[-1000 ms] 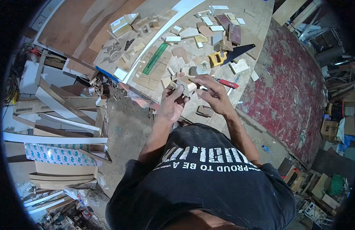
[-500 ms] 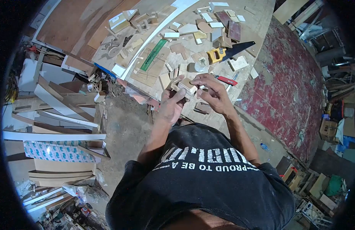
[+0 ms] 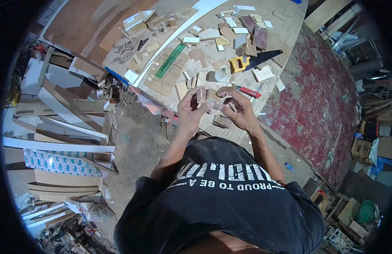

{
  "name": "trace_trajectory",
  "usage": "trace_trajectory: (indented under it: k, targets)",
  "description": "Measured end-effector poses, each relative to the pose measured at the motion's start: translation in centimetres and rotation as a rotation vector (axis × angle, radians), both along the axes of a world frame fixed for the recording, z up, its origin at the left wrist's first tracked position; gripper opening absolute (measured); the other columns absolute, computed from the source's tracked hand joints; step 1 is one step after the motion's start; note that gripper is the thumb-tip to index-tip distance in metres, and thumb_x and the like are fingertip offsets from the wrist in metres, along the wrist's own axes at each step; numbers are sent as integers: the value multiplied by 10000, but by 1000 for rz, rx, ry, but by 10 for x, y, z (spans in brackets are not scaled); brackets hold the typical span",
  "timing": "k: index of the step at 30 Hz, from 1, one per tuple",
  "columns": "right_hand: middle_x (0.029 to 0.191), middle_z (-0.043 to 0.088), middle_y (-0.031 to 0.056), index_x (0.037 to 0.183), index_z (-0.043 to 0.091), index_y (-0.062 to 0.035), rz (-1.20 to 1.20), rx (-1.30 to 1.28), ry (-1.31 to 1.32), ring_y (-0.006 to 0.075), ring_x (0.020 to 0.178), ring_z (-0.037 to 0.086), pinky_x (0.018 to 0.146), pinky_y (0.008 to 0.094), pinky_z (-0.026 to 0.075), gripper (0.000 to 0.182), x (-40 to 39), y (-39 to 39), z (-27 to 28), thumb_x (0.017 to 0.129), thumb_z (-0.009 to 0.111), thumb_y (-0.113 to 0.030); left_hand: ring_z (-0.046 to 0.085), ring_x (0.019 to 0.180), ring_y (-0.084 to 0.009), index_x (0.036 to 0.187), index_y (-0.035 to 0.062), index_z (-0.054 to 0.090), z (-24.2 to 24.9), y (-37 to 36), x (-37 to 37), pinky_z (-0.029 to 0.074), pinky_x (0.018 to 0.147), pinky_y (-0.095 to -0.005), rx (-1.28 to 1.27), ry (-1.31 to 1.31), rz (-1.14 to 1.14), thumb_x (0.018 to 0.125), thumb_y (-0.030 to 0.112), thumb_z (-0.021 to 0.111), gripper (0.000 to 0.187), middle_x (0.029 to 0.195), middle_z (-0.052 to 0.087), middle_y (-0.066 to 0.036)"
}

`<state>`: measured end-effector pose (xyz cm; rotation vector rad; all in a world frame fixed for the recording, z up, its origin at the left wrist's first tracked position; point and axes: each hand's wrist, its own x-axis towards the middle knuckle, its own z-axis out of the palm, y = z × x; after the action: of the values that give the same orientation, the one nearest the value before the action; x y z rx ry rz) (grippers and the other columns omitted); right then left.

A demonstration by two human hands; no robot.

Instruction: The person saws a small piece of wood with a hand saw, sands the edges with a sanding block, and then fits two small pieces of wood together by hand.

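Observation:
Above the near edge of the workbench, my left hand [image 3: 191,113] is closed around a small wooden block assembly [image 3: 211,95], its thumb pressed on the near side. My right hand [image 3: 240,112] grips the right side of the same assembly with bent thumb and fingers. Fingers partly cover the pieces, so how they join cannot be made out. Just beyond lie small wood strips [image 3: 194,81] and a clear plastic cup [image 3: 222,74]. A red utility knife [image 3: 249,92] rests right of my right hand.
On the workbench [image 3: 162,89] lie a yellow-handled handsaw [image 3: 259,59], a green ruler [image 3: 170,61], a long white curved strip [image 3: 170,36] and several wood offcuts [image 3: 209,34]. Curved boards [image 3: 69,146] are stacked at left. A red floor [image 3: 314,106] stretches along the right.
The assembly has turned in my hands, now showing separate upright faces instead of its flat top. My right fingers have closed in on its right side. The view has shifted slightly.

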<state>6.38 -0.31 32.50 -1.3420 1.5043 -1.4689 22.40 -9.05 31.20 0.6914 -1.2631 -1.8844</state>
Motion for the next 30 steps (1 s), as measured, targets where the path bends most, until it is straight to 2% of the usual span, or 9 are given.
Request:
trace_trajectory:
  k: [5, 10, 13, 15, 18, 21, 23, 25, 30]
  targets:
    - [1130, 629, 98, 1145, 632, -33, 28, -6, -17, 196, 1013, 591, 848, 312, 465, 337, -3, -1, 2, 832, 699, -139, 636, 864, -126, 1293, 24, 488, -2, 1, -2, 533, 663, -245, 93, -17, 15, 837, 20, 702, 503, 1088, 637, -97]
    - [1127, 628, 98, 1163, 633, -25, 18, 35, -108, 181, 1019, 582, 864, 312, 462, 343, -4, 0, 3, 845, 693, -140, 638, 924, -155, 1349, 23, 428, 3, 5, -2, 554, 753, -271, 215, 125, -37, 844, 24, 699, 573, 1133, 625, -113]
    - [1128, 625, 98, 1161, 633, -17, 24, 44, -99, 179, 1021, 577, 867, 310, 461, 341, -6, 0, -1, 847, 694, -136, 632, 947, -156, 1361, 23, 412, 3, 6, -2, 549, 784, -275, 232, 114, -34, 845, 15, 693, 587, 1144, 621, -114]
    - [1129, 623, 100, 1158, 633, -13, 27, 46, -75, 179, 1021, 575, 867, 309, 461, 339, -6, 0, -1, 847, 695, -134, 630, 954, -156, 1357, 25, 415, 3, 8, -1, 548, 788, -278, 241, 117, -36, 846, 11, 689, 579, 1144, 618, -111]
    - [1120, 617, 95, 1159, 632, -4, 35, 115, -204, 171, 1023, 571, 865, 304, 465, 336, -5, 1, 6, 849, 690, -122, 623, 971, -156, 1345, 29, 425, 4, 12, -2, 546, 796, -281, 260, 137, -24, 853, 9, 680, 555, 1145, 612, -106]
    - [1119, 607, 85, 1166, 628, -3, 44, 100, -34, 154, 1021, 567, 863, 293, 478, 343, -7, 2, 13, 843, 687, -102, 616, 988, -155, 1333, 41, 436, 1, 12, -1, 543, 805, -284, 304, 182, -17, 867, 23, 669, 521, 1147, 605, -97]
    - [1121, 595, 77, 1171, 624, -1, 75, 99, -203, 149, 1027, 568, 867, 287, 495, 357, -6, 1, 14, 831, 691, -88, 612, 995, -155, 1328, 50, 441, 1, 12, -1, 541, 810, -287, 338, 211, -22, 876, 35, 662, 504, 1149, 603, -89]
    - [1130, 589, 79, 1175, 622, -1, 85, 86, -186, 150, 1035, 569, 870, 289, 503, 363, -8, 1, 9, 829, 692, -83, 627, 924, -146, 1321, 38, 453, 2, 13, -1, 564, 779, -291, 432, 233, 13, 868, 40, 679, 506, 1084, 601, -72]
    - [1148, 577, 85, 1191, 614, -2, 106, 94, -174, 158, 1055, 574, 874, 294, 518, 387, -6, 3, 21, 819, 699, -66, 628, 919, -138, 1321, 64, 464, 2, 16, -1, 559, 766, -272, 535, 275, 43, 887, 49, 660, 477, 1094, 603, -56]
